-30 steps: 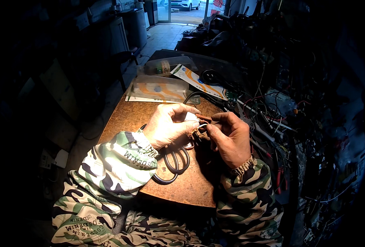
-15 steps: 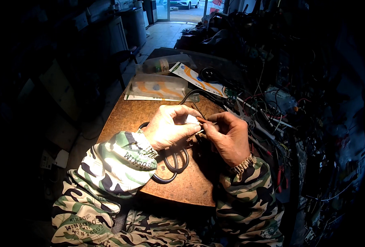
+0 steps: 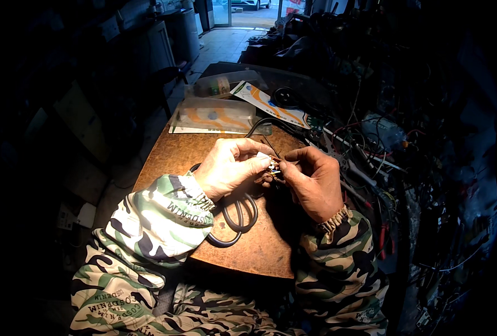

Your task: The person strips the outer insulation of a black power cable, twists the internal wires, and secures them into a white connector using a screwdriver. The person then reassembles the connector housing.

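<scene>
Over the wooden tabletop [image 3: 259,252], my left hand [image 3: 224,168] pinches a small white connector-like piece [image 3: 263,155] between thumb and fingers. Thin coloured wires [image 3: 275,172] come out beside it, one of them yellowish. Close against this piece, my right hand [image 3: 317,185] has its thumb and forefinger pressed together on a thin wire end, which the fingertips mostly hide. Under my hands lies a looped black cable [image 3: 223,244], partly covered by my left hand and sleeve.
A clear plastic blister pack [image 3: 215,115] and an orange-and-white card [image 3: 268,105] lie at the table's far side. Coiled black cord [image 3: 285,97] sits beside the card. Pliers [image 3: 352,169], tangled wires and a red-handled tool [image 3: 382,242] crowd the right.
My right fingertips have shifted slightly and the reddish-brown strip seen between my hands is now mostly hidden. The white piece has turned a little, showing more of the wires.
</scene>
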Demonstrator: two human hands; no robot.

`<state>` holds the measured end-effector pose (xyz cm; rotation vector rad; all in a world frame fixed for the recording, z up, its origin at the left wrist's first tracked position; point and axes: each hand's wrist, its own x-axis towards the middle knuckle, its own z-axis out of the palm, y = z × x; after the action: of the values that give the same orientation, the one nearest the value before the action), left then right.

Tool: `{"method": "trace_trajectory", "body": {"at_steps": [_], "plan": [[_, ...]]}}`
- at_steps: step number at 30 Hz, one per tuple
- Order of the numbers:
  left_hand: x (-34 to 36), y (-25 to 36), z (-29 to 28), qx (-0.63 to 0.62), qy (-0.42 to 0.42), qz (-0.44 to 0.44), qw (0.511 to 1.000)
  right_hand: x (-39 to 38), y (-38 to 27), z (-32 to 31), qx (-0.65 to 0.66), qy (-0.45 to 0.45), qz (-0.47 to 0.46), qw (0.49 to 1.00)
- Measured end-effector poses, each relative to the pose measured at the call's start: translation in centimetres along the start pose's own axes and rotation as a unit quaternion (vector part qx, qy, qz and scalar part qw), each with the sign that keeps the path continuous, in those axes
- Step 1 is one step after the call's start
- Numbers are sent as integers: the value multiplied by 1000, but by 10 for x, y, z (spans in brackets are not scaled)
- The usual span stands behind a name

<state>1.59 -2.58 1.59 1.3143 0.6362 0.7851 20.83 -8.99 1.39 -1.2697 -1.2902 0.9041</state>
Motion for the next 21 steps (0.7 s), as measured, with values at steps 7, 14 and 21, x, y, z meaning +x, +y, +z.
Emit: {"method": "trace_trajectory", "body": {"at_steps": [7,14,21], "plan": [[2,-3,-5,9,22,16,1000,0,-9,-2,-185,32,-192,963],[4,-3,-9,13,6,5,1000,0,-4,0,-201,-6,-302,932],[-2,-1,-9,-11,15,-8,1000,2,-1,7,-253,7,-343,905]]}}
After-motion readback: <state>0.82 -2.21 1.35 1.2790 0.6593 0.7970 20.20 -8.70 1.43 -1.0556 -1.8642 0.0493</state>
